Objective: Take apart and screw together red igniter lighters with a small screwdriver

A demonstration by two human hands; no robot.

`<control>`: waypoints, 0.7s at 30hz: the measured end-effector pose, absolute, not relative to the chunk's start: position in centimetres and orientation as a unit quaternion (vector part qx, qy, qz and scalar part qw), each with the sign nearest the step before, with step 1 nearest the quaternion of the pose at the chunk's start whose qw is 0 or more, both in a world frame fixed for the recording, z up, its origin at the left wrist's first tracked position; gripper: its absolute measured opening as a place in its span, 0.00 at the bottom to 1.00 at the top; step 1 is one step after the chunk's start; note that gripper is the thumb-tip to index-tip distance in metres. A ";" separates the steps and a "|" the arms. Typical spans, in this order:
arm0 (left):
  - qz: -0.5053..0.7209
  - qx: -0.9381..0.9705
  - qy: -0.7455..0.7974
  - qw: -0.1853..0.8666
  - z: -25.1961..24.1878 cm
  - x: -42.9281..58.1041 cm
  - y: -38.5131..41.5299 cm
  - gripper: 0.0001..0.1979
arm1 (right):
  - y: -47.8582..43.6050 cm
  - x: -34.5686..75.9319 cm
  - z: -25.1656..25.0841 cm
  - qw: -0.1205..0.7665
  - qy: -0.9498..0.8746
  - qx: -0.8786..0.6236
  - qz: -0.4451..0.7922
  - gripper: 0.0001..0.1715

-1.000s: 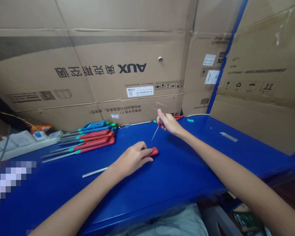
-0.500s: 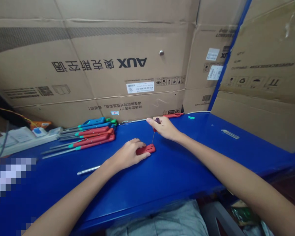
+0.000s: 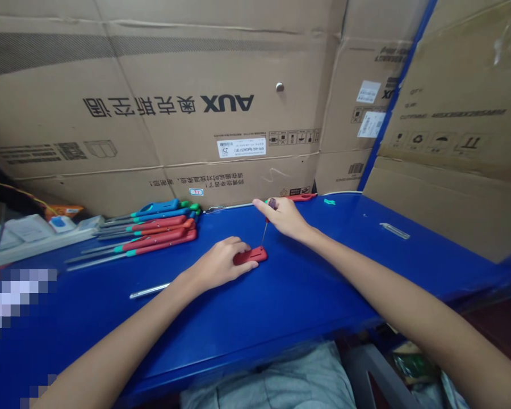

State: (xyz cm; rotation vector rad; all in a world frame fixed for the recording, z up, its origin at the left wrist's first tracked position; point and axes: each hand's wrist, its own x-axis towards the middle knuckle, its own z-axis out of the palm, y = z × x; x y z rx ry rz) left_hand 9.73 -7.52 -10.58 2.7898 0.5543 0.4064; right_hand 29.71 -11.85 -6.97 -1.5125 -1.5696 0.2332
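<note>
Fingers [image 3: 262, 207] of the right hand [image 3: 284, 218] pinch a small dark-handled screwdriver [image 3: 271, 203], its thin shaft [image 3: 263, 233] tilted down so that the tip touches the top edge of a red plastic handle [image 3: 250, 256]. That handle lies on the blue surface [image 3: 306, 301], held under the curled left hand [image 3: 217, 264]. A loose metal rod [image 3: 149, 290] lies just beside the left wrist, while a row of red- and blue-handled screwdrivers [image 3: 153, 233] sits farther left, near a power strip [image 3: 38, 241] and against cardboard cartons [image 3: 196, 113] printed AUX.
</note>
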 end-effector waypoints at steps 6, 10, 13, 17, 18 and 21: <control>0.138 0.963 0.184 0.143 -10.7 9.7 -7.5 0.19 | -12.0 29.9 -6.7 0.444 -0.635 -0.626 0.085 0.32; 0.140 0.962 0.182 0.148 -10.7 9.7 -7.5 0.19 | -12.3 30.0 -6.3 0.474 -0.632 -0.607 0.088 0.32; 0.142 0.964 0.175 0.141 -10.5 9.7 -7.5 0.19 | -12.5 29.9 -6.2 0.494 -0.629 -0.593 0.093 0.32; 0.138 0.967 0.170 0.129 -10.4 9.8 -7.7 0.18 | -12.5 29.3 -6.7 0.477 -0.637 -0.595 0.113 0.32; 0.138 0.967 0.169 0.128 -10.4 9.8 -7.7 0.18 | -12.6 29.2 -6.8 0.475 -0.637 -0.597 0.113 0.32; 0.142 0.967 0.167 0.131 -10.5 9.8 -7.7 0.17 | -12.7 28.8 -6.8 0.459 -0.644 -0.604 0.101 0.31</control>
